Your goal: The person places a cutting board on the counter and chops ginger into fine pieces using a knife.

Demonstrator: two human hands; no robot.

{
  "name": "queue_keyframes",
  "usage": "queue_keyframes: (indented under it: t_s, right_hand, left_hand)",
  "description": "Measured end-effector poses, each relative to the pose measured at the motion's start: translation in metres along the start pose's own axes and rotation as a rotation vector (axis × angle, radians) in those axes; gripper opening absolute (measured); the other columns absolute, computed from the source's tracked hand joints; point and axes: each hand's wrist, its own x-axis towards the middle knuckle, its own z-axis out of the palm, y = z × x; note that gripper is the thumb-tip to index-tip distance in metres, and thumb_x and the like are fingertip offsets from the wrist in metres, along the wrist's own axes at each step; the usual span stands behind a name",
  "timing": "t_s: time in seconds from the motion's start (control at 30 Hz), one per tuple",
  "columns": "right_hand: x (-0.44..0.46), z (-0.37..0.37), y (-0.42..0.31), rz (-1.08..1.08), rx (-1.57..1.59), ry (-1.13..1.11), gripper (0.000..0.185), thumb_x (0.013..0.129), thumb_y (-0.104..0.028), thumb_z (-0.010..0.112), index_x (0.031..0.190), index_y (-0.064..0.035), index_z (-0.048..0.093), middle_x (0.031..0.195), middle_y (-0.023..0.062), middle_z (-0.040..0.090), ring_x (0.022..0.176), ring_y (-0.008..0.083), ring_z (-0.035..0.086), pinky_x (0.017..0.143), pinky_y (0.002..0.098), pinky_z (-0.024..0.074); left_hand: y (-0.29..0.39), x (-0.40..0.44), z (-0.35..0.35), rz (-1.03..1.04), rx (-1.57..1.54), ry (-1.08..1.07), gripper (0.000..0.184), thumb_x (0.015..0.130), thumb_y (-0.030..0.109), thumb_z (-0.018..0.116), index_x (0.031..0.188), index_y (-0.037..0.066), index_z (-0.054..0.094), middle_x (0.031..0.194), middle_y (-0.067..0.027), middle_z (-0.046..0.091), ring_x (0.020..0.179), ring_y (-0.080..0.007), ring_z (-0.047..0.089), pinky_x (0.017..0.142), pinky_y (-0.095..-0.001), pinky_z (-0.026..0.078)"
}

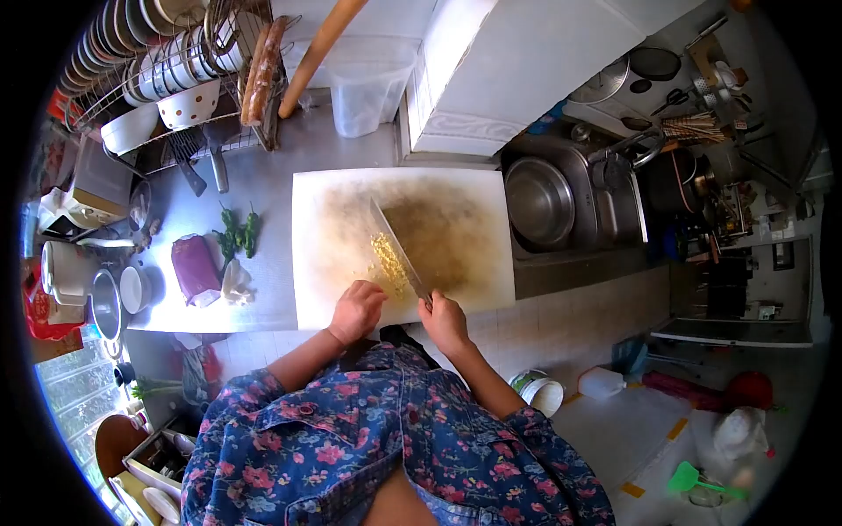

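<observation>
A kitchen knife (400, 247) is gripped by its handle in my right hand (445, 322), at the front edge of the white cutting board (316, 188). Its blade points away from me, tilted to the left, and rests along a strip of finely chopped yellow bits (386, 256). To the left of the bits, my left hand (358, 310) is held over the board's front edge with its fingers curled together. Whether anything is inside those fingers is hidden. The middle of the board is stained brown.
Green peppers (237, 233), a purple packet (196, 270) and a small clear bag (236, 283) lie left of the board. A dish rack (162, 140) stands at the back left. A metal basin (540, 203) sits in the sink on the right.
</observation>
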Motion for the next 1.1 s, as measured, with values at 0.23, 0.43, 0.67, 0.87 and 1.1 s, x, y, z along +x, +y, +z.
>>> queue_keyframes:
  t_s: [0.23, 0.43, 0.67, 0.87, 1.1]
  right_hand:
    - [-0.001, -0.002, -0.008, -0.037, 0.018, -0.008, 0.026, 0.087, -0.026, 0.057, 0.08, -0.0004, 0.056, 0.074, 0.0216, 0.063, 0.073, 0.0402, 0.063, 0.065, 0.0485, 0.049]
    - [-0.001, -0.002, -0.008, -0.054, 0.097, 0.053, 0.026, 0.086, -0.023, 0.061, 0.078, 0.0012, 0.055, 0.069, 0.0208, 0.061, 0.066, 0.0397, 0.061, 0.059, 0.0454, 0.0477]
    - [0.001, -0.002, -0.002, 0.219, 0.779, -0.19, 0.021, 0.089, -0.022, 0.056, 0.08, -0.0023, 0.055, 0.059, 0.0068, 0.056, 0.046, 0.0207, 0.055, 0.043, 0.0336, 0.0434]
    - [-0.01, -0.029, -0.017, 0.426, 1.111, -0.336, 0.022, 0.093, -0.02, 0.053, 0.077, -0.0061, 0.048, 0.057, -0.0006, 0.045, 0.042, 0.0095, 0.042, 0.04, 0.0266, 0.0377]
    - [-0.024, -0.053, 0.0, 0.435, 1.123, -0.379, 0.022, 0.092, -0.014, 0.056, 0.075, -0.0064, 0.044, 0.056, -0.0003, 0.044, 0.041, 0.0089, 0.041, 0.039, 0.0267, 0.0373]
  left_hand:
    - [0.002, 0.001, 0.003, 0.025, 0.015, -0.002, 0.021, 0.068, 0.001, 0.062, 0.089, 0.004, 0.064, 0.094, -0.0101, 0.06, 0.09, -0.0288, 0.055, 0.079, -0.0368, 0.049]
    - [0.003, 0.0, 0.008, -0.024, 0.016, -0.025, 0.04, 0.073, 0.003, 0.062, 0.113, 0.0, 0.055, 0.114, -0.0169, 0.055, 0.104, -0.0344, 0.053, 0.09, -0.0382, 0.046]
    - [0.051, 0.035, 0.003, -0.018, -0.596, -0.123, 0.091, 0.087, 0.035, 0.06, 0.148, -0.001, 0.002, 0.154, -0.0242, 0.004, 0.143, -0.0356, 0.008, 0.115, -0.0388, 0.015]
    - [0.047, 0.05, 0.032, -0.073, -0.464, 0.011, 0.094, 0.086, 0.053, 0.053, 0.147, -0.002, 0.007, 0.153, -0.0254, 0.008, 0.143, -0.0366, 0.009, 0.115, -0.0436, 0.008]
    - [0.029, 0.058, 0.044, -0.1, -0.272, 0.047, 0.096, 0.084, 0.054, 0.055, 0.147, -0.002, 0.009, 0.152, -0.0264, 0.01, 0.141, -0.0405, 0.012, 0.115, -0.0443, 0.013]
